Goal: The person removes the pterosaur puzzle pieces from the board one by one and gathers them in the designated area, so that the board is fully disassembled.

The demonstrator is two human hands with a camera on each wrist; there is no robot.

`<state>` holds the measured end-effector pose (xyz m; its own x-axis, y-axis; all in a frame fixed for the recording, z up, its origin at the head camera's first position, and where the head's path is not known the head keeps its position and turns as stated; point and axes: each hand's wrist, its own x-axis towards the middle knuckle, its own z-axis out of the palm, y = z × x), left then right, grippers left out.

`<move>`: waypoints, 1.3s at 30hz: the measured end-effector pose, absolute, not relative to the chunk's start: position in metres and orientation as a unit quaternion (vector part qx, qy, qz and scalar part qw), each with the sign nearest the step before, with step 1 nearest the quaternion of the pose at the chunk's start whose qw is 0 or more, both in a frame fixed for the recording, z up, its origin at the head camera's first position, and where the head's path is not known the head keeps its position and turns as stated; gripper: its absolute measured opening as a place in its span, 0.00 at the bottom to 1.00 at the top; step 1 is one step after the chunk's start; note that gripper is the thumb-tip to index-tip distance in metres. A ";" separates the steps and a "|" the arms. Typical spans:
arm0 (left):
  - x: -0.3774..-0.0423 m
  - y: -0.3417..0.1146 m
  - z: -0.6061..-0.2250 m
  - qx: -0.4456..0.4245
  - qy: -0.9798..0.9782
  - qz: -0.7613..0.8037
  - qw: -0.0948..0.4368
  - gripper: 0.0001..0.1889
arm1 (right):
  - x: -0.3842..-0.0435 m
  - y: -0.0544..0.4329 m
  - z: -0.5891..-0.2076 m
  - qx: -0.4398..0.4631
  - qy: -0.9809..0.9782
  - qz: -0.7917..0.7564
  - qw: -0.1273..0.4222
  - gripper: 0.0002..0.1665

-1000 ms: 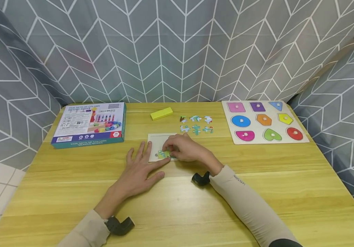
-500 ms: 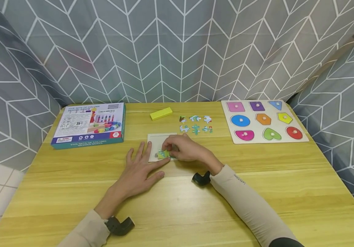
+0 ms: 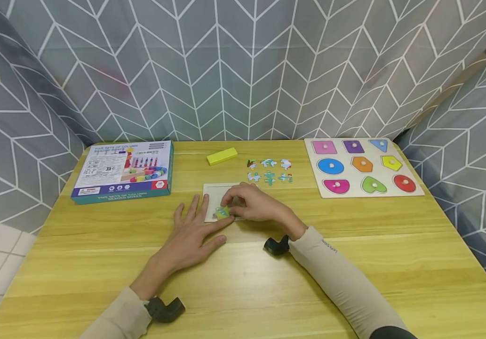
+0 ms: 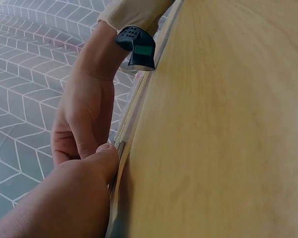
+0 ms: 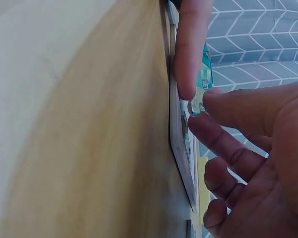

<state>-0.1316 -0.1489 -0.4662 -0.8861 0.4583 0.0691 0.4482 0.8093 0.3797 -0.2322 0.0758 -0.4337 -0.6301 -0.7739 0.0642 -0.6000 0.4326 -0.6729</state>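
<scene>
A pale wooden puzzle tray [image 3: 213, 192] lies mid-table in the head view. My left hand [image 3: 192, 238] rests spread at its left and front side, the index finger reaching along the front rim. Over the tray, my right hand [image 3: 257, 203] pinches a green jigsaw piece [image 3: 221, 213] between thumb and fingers. The right wrist view shows this jigsaw piece [image 5: 196, 105] tilted at the fingertips, close to the left index finger [image 5: 191, 54]. Right fingers hide part of the tray. Several loose jigsaw pieces [image 3: 269, 176] lie in two rows beyond the tray.
At the back left lies a boxed bead set [image 3: 122, 172]. A yellow block [image 3: 222, 156] sits behind the tray. To the right is a knobbed shape board [image 3: 363, 168]. A grey patterned curtain [image 3: 243, 70] hangs along the table's far edge.
The green jigsaw piece has turned and tilted slightly under my right fingertips, which have shifted a little. My left hand stays where it was.
</scene>
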 end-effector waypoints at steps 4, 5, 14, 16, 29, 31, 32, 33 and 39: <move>-0.132 -0.148 -0.466 0.238 0.951 0.196 0.013 0.25 | -0.232 0.075 -0.434 -0.405 0.834 -0.352 0.130 0.06; -0.132 -0.148 -0.466 0.238 0.951 0.196 0.013 0.25 | -0.232 0.075 -0.434 -0.403 0.833 -0.355 0.130 0.05; -0.133 -0.147 -0.465 0.237 0.952 0.193 0.019 0.25 | -0.232 0.073 -0.438 -0.388 0.819 -0.399 0.140 0.04; -0.133 -0.147 -0.465 0.236 0.952 0.194 0.020 0.25 | -0.232 0.073 -0.438 -0.384 0.818 -0.405 0.141 0.04; -0.133 -0.148 -0.465 0.235 0.952 0.196 0.021 0.24 | -0.239 0.086 -0.430 -0.331 0.824 -0.447 0.109 0.05; -0.133 -0.148 -0.465 0.233 0.952 0.197 0.021 0.24 | -0.241 0.092 -0.426 -0.322 0.825 -0.453 0.104 0.06; -0.132 -0.149 -0.465 0.233 0.952 0.198 0.021 0.24 | -0.243 0.095 -0.424 -0.317 0.825 -0.456 0.099 0.06; -0.132 -0.149 -0.465 0.233 0.952 0.199 0.021 0.24 | -0.245 0.099 -0.422 -0.312 0.827 -0.458 0.095 0.06; -0.132 -0.149 -0.467 0.231 0.952 0.199 0.020 0.24 | -0.256 0.122 -0.413 -0.290 0.834 -0.463 0.078 0.06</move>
